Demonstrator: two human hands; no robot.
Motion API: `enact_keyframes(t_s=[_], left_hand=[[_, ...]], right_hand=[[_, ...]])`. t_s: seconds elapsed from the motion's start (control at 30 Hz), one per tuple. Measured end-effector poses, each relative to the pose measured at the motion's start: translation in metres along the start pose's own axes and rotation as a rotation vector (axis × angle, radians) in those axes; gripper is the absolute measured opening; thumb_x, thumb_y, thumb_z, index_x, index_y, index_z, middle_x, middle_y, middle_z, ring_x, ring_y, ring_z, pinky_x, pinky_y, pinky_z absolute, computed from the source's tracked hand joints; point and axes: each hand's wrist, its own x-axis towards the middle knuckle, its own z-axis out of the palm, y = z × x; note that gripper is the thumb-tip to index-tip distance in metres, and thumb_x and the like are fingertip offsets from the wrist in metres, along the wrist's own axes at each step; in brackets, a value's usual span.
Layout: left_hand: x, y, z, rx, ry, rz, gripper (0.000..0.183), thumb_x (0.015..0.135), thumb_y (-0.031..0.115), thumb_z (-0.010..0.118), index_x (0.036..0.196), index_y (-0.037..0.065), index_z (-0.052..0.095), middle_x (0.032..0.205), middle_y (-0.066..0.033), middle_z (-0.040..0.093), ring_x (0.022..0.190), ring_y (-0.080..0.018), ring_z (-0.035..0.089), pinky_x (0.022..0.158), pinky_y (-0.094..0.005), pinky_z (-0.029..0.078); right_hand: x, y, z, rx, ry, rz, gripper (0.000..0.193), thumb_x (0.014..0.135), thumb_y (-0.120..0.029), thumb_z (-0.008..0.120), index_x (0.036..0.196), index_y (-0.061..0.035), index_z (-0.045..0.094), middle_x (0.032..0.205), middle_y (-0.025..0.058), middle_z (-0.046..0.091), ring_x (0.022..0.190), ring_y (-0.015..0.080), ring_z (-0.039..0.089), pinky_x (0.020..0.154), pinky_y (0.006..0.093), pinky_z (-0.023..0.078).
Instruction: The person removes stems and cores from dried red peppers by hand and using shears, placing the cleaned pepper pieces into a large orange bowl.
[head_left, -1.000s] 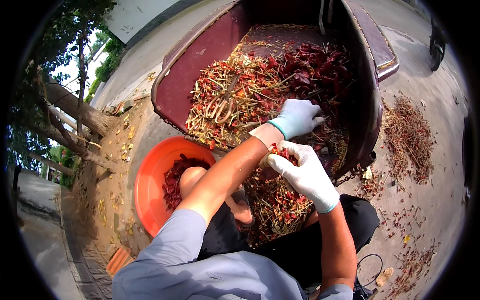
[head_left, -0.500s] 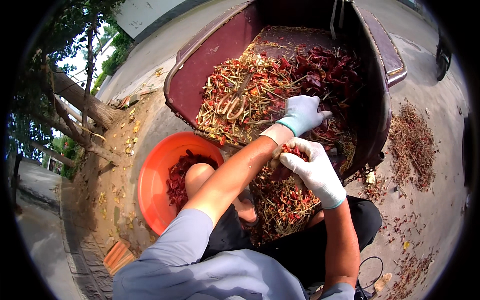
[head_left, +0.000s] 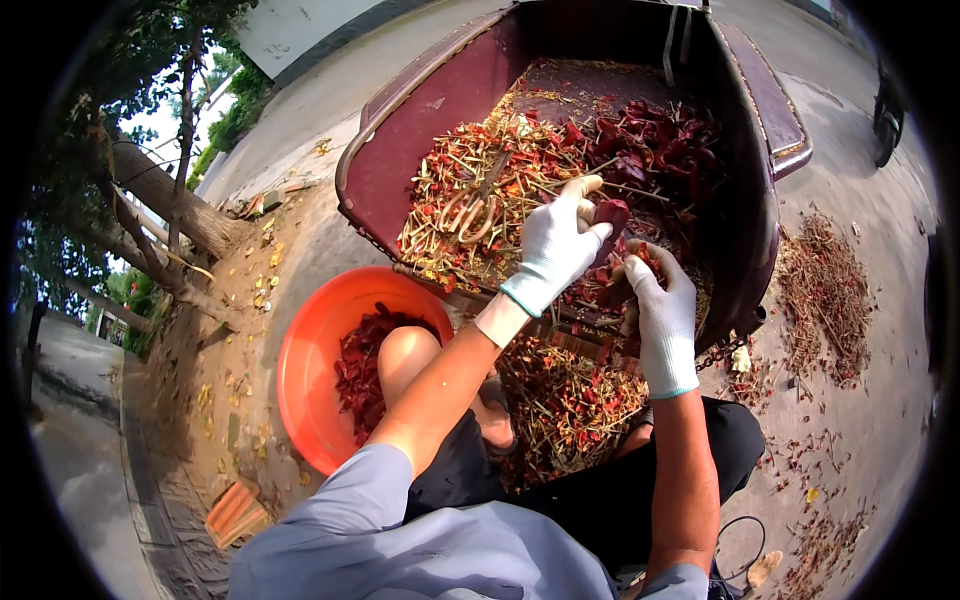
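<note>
My left hand [head_left: 556,246], in a white knit glove, pinches a dark red dried chili pepper [head_left: 611,216] between thumb and fingers above the front of a maroon cart bed [head_left: 378,165]. Beside it on the right, my gloved right hand [head_left: 667,312] is closed around several red dried chili pieces [head_left: 648,260]. Whole dark red chilies [head_left: 655,150] are heaped at the right inside the bed. Pale stems and red scraps [head_left: 465,165] cover its left side, where a pair of scissors [head_left: 474,207] lies on top.
An orange basin [head_left: 300,375] with dark red chilies [head_left: 360,365] stands left of my knee. Stems and scraps [head_left: 570,405] are piled on the ground between my legs, and more [head_left: 825,300] lie right of the cart. Bricks [head_left: 238,514] and a tree [head_left: 170,195] are at the left.
My left hand has drawn back toward me and left, and now a dark red chili shows in its fingers. My right hand has moved slightly forward and right, still holding chili pieces.
</note>
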Motion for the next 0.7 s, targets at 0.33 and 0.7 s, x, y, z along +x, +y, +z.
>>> enact_keyframes(t_s=[0.33, 0.7], left_hand=[[-0.078, 0.015, -0.039, 0.106, 0.258, 0.406, 0.078, 0.076, 0.0, 0.065, 0.149, 0.015, 0.043, 0.077, -0.0123, 0.067, 0.066, -0.0286, 0.066, 0.059, -0.0389, 0.053], [-0.136, 0.018, -0.107, -0.311, 0.008, 0.156, 0.038, 0.083, 0.005, 0.075, 0.119, 0.003, 0.068, 0.091, -0.0013, 0.066, 0.077, -0.0057, 0.062, 0.063, -0.0191, 0.047]], right_hand=[[-0.011, 0.032, 0.026, -0.333, -0.087, -0.265, 0.057, 0.088, -0.029, 0.073, 0.132, 0.0014, 0.056, 0.111, 0.0153, 0.067, 0.094, 0.0192, 0.066, 0.083, 0.0314, 0.053], [-0.076, 0.028, 0.038, -0.258, -0.236, -0.146, 0.024, 0.092, -0.012, 0.064, 0.111, 0.0021, 0.064, 0.079, 0.0002, 0.063, 0.066, 0.0044, 0.05, 0.06, 0.0228, 0.044]])
